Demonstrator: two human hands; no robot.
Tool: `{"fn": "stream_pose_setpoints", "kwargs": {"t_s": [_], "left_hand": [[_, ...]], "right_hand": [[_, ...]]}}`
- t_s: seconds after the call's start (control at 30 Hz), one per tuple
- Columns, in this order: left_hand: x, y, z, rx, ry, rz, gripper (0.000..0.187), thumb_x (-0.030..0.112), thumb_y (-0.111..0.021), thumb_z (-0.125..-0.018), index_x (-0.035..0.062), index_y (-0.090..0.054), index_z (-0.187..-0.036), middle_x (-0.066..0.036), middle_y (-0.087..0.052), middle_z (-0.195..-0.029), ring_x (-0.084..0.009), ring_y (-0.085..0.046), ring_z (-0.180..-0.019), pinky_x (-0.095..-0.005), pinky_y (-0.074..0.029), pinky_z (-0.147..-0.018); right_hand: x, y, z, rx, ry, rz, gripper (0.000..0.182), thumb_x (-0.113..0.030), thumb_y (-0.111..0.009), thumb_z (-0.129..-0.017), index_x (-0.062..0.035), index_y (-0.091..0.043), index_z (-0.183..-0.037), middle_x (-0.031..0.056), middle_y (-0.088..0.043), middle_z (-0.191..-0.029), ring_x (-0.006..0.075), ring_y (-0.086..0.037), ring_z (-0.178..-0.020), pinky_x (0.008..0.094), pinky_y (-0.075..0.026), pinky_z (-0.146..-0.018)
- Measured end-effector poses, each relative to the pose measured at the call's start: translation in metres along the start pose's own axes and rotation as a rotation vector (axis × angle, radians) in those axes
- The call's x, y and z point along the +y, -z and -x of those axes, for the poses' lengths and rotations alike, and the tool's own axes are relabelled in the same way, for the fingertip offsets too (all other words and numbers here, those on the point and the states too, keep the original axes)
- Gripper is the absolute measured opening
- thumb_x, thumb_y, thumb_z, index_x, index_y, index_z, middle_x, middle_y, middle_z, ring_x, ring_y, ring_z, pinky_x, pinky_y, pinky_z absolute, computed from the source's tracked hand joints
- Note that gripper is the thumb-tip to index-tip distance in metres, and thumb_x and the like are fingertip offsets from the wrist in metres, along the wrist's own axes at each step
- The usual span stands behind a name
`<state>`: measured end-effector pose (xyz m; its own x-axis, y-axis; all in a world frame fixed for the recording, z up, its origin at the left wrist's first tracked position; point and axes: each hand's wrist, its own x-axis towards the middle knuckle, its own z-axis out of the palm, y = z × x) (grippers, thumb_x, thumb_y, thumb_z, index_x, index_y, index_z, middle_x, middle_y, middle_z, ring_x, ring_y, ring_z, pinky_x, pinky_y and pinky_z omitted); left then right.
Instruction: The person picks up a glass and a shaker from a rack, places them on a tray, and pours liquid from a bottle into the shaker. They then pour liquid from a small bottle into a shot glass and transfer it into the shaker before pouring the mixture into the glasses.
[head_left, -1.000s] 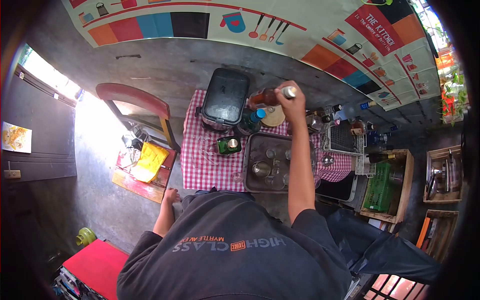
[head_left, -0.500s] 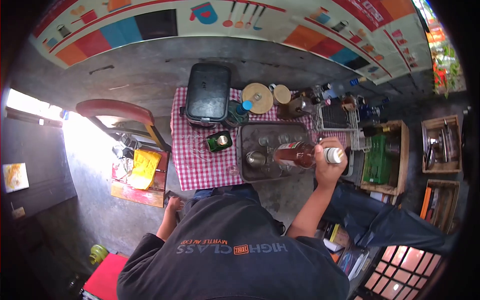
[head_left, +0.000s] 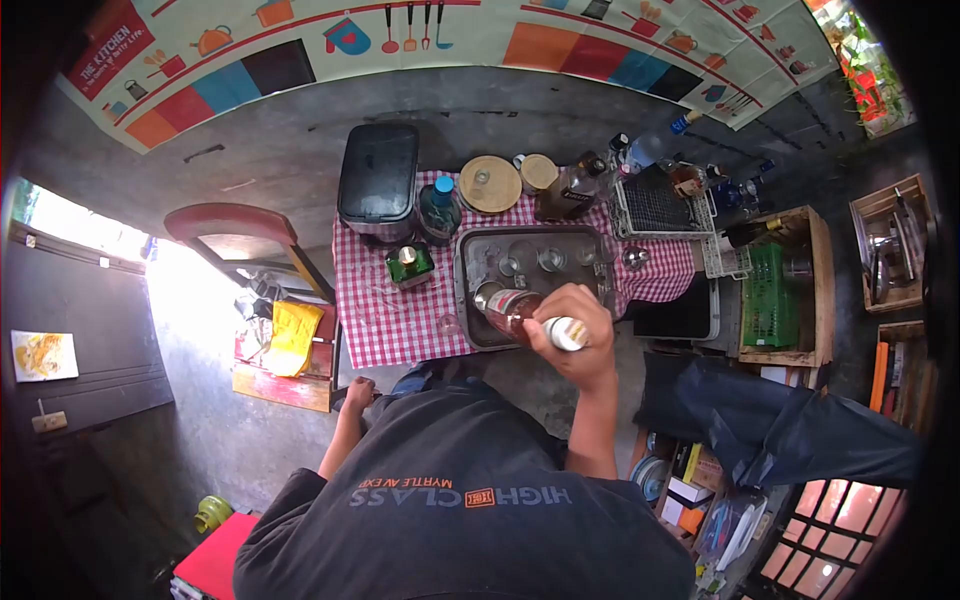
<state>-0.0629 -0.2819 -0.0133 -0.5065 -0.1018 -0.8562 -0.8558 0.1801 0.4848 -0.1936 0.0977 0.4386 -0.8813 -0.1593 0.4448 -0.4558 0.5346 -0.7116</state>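
My right hand (head_left: 580, 340) is wrapped round a bottle (head_left: 512, 312) of reddish-brown liquid with a white cap, tilted over the front of a dark metal tray (head_left: 463, 290). The bottle's lower end overlaps a metal cup (head_left: 487, 295) in the tray. Clear glasses (head_left: 551, 257) stand farther back in it. My left hand (head_left: 360, 391) hangs low beside my body, near the table's front left edge; its fingers are too small to read. A green bottle (head_left: 410, 268) stands left of the tray on the checkered cloth (head_left: 375, 320).
Behind the tray are a black-lidded container (head_left: 380, 175), a blue-capped bottle (head_left: 440, 212), round wooden lids (head_left: 490, 185) and a dark bottle (head_left: 572, 190). A wire rack (head_left: 655, 220) and green crate (head_left: 765, 300) lie right. A chair (head_left: 285, 395) stands left.
My right hand has moved left with the bottle, whose lower end now overlaps the metal cup. The camera view has shifted slightly. My left hand remains low at my side.
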Motion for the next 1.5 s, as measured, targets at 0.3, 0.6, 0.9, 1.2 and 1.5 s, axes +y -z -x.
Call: {"fn": "stream_pose_setpoints", "kwargs": {"t_s": [0.3, 0.6, 0.9, 1.2, 1.5], "left_hand": [[-0.036, -0.009, 0.088, 0.114, -0.068, 0.008, 0.019, 0.013, -0.057, -0.086, -0.0023, -0.06, -0.096, -0.01, -0.064, -0.08, -0.0185, -0.062, -0.069, -0.0316, -0.051, -0.061], [0.039, -0.032, 0.201, 0.149, -0.282, -0.385, 0.034, 0.024, -0.063, -0.088, -0.0012, -0.058, -0.111, -0.013, -0.067, -0.096, -0.0231, -0.064, -0.091, -0.035, -0.05, -0.082], [0.172, -0.048, 0.233, -0.559, -0.566, -0.519, 0.055, 0.027, -0.068, -0.088, 0.005, -0.048, -0.134, -0.017, -0.059, -0.121, -0.0241, -0.058, -0.112, -0.0342, -0.046, -0.093], [0.213, 0.015, 0.192, -0.375, -0.957, -0.605, 0.08, 0.024, -0.076, -0.077, 0.0031, -0.037, -0.143, -0.021, -0.049, -0.127, -0.0361, -0.052, -0.118, -0.0408, -0.041, -0.102], [0.246, 0.063, 0.148, -0.334, -1.124, -0.53, 0.065, 0.017, -0.07, -0.076, -0.0011, -0.044, -0.133, -0.022, -0.054, -0.126, -0.0352, -0.054, -0.118, -0.0396, -0.043, -0.101]], "right_hand": [[0.014, 0.011, 0.065, -0.01, -0.051, -0.37, 0.015, -0.009, -0.075, -0.071, -0.0038, -0.061, -0.068, 0.0064, -0.059, -0.065, 0.0206, -0.056, -0.06, 0.0316, -0.044, -0.057], [0.025, -0.036, 0.138, -0.303, -0.063, -0.245, 0.02, -0.015, -0.078, -0.074, -0.0073, -0.06, -0.071, 0.0038, -0.059, -0.069, 0.0222, -0.054, -0.06, 0.0321, -0.04, -0.059], [0.011, -0.089, 0.135, -0.345, -0.102, -0.266, 0.018, -0.015, -0.078, -0.074, -0.0063, -0.062, -0.075, 0.0055, -0.063, -0.075, 0.0229, -0.06, -0.067, 0.0341, -0.043, -0.064], [0.003, -0.176, 0.081, -0.264, -0.138, -0.281, 0.016, -0.015, -0.076, -0.077, -0.0048, -0.065, -0.082, 0.0083, -0.063, -0.08, 0.0265, -0.063, -0.077, 0.0363, -0.045, -0.069], [0.005, -0.248, 0.043, -0.206, -0.245, -0.232, 0.017, -0.011, -0.077, -0.077, -0.0019, -0.067, -0.087, 0.009, -0.067, -0.087, 0.0227, -0.065, -0.081, 0.0326, -0.05, -0.074]]}}
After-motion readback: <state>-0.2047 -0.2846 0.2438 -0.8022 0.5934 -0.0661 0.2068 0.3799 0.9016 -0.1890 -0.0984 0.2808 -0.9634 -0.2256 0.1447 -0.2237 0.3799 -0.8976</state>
